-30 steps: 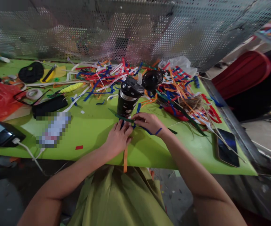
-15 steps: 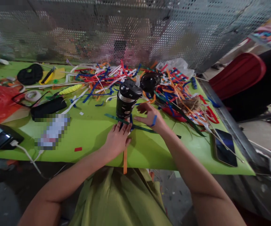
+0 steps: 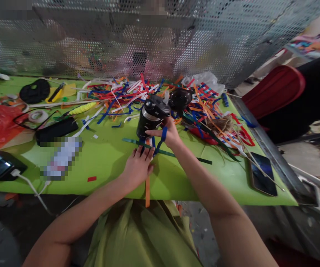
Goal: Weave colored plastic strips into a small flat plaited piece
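Note:
A black water bottle (image 3: pixel 145 122) with pale markings stands upright on the table, its dark lid (image 3: pixel 180 99) flipped back. My right hand (image 3: pixel 168 134) is wrapped round its right side, thumb across the front; the other fingers are hidden behind it. A blue strip (image 3: pixel 163 135) loops over this hand near the thumb. Palm down, my left hand (image 3: pixel 138 165) lies with fingers stretched out on crossed strips just in front of the bottle. A green strip (image 3: pixel 168 153) runs crosswise there, and an orange strip (image 3: pixel 147 191) hangs toward the table's front edge.
Behind the bottle lies a tangled heap of coloured strips (image 3: pixel 115 94). A phone (image 3: pixel 263 173) rests at the right end. On the left are a black case (image 3: pixel 56 131), glasses, a tape roll (image 3: pixel 38 114) and a cabled device (image 3: pixel 1 165). A perforated metal panel (image 3: pixel 160 44) stands behind.
My right hand has moved left and closed round the bottle, which was untouched before. My left hand stays in place on the strips. The view has shifted slightly.

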`<state>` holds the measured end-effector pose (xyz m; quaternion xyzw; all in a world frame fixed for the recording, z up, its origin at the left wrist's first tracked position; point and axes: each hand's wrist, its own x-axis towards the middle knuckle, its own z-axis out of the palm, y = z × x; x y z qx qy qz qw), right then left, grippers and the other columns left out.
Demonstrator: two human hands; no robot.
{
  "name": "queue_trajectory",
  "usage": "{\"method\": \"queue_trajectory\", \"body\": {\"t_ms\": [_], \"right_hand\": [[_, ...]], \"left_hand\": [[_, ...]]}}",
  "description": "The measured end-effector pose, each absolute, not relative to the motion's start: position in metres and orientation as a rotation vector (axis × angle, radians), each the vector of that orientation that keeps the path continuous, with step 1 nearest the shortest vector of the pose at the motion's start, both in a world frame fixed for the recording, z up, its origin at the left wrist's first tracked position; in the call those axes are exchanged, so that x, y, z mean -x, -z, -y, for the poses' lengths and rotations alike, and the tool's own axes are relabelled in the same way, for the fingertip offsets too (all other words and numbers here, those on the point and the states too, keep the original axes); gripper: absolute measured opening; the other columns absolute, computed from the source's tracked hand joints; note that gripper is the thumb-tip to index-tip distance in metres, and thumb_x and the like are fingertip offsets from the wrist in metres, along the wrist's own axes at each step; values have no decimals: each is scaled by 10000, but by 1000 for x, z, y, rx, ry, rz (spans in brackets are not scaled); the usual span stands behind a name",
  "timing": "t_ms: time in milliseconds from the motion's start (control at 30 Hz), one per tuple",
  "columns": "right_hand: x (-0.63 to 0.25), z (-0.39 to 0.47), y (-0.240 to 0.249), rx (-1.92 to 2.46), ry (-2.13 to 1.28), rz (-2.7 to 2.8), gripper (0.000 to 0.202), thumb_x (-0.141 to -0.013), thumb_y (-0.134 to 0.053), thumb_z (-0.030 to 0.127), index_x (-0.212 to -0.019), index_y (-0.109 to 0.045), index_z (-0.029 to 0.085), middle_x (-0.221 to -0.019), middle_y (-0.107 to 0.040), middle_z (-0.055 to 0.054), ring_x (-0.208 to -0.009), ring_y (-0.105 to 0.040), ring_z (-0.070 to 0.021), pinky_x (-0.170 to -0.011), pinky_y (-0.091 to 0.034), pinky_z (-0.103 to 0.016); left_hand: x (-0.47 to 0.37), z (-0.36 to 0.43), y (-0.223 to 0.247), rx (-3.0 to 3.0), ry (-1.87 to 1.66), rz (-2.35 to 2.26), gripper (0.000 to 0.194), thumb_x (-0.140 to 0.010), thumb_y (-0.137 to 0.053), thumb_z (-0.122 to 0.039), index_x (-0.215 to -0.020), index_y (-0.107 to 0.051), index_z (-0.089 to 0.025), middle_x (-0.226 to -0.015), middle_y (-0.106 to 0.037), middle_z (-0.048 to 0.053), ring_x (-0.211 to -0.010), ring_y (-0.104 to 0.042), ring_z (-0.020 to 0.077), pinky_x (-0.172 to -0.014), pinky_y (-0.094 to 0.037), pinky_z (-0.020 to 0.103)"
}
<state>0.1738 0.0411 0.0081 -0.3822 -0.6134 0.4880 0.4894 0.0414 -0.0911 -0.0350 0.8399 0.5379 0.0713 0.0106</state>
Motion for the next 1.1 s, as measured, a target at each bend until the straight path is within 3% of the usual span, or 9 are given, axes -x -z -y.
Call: {"method": "queue_trajectory", "body": {"t_ms": [267,400,500,633,767,933,1000,1100], "right_hand": [[-232,-55,-30,1046,-787,1382,714,-550,-924,334,-1191,-614,274,-1112,-717,-59,-1090,-656,-305,-934,-556,-488],[-262,-53,-18,1143,-674,1352,794,-471,-946,275,-1194,-619,250,-1137,-714,-56,-1116,-648,-313,-986,-532,-522],[-273,-54,-6,1195,-703,1318,807,-479,-931,315,-1211,-615,194,-1091,-732,-64,-1065,-671,-317,-994,-525,-529],[-280,-53,-2,1222,-717,1447,700,-577,-890,406,-1188,-618,199,-1091,-731,-81,-1082,-659,-307,-996,-513,-507],[-294,-29,-11,1502,-428,1610,533,-690,-814,498,-1096,-627,207,-1035,-713,-105,-1032,-650,-311,-922,-523,-499],[-290,37,-28,1529,-136,1541,249,-854,-675,401,-1029,-649,224,-907,-667,-51,-768,-638,-201,-737,-544,-379],[-275,57,-30,1398,-269,1607,124,-887,-641,334,-941,-667,226,-846,-665,-31,-738,-635,-177,-715,-535,-340],[-246,64,-23,1208,-756,1754,105,-892,-638,305,-946,-680,226,-851,-690,-28,-722,-649,-168,-684,-533,-315]], "left_hand": [[-43,90,36,-2614,-250,-1688,560,-994,-452,-344,-1511,-428,-131,-1430,-590,136,-1305,-533,340,-1071,-444,483],[-42,91,35,-2610,-315,-1667,569,-989,-472,-340,-1510,-423,-119,-1388,-613,145,-1281,-543,341,-1080,-435,495],[-41,91,35,-2600,-323,-1646,570,-985,-485,-331,-1510,-425,-118,-1386,-610,150,-1280,-541,345,-1088,-427,504],[-40,91,34,-2591,-305,-1638,571,-990,-479,-327,-1519,-414,-122,-1401,-601,156,-1293,-534,349,-1080,-432,510],[-41,91,35,-2585,-277,-1648,569,-1008,-437,-351,-1530,-402,-127,-1418,-593,144,-1302,-523,357,-1085,-425,516],[-42,89,33,-2555,-224,-1648,575,-1011,-417,-358,-1541,-387,-139,-1438,-579,125,-1318,-503,354,-1101,-409,501],[-41,89,32,-2544,-220,-1639,581,-1010,-415,-361,-1546,-377,-139,-1436,-581,124,-1316,-499,356,-1098,-409,501],[-40,88,30,-2551,-244,-1614,590,-1008,-421,-354,-1554,-355,-137,-1440,-574,130,-1314,-498,358,-1082,-418,501]]}}
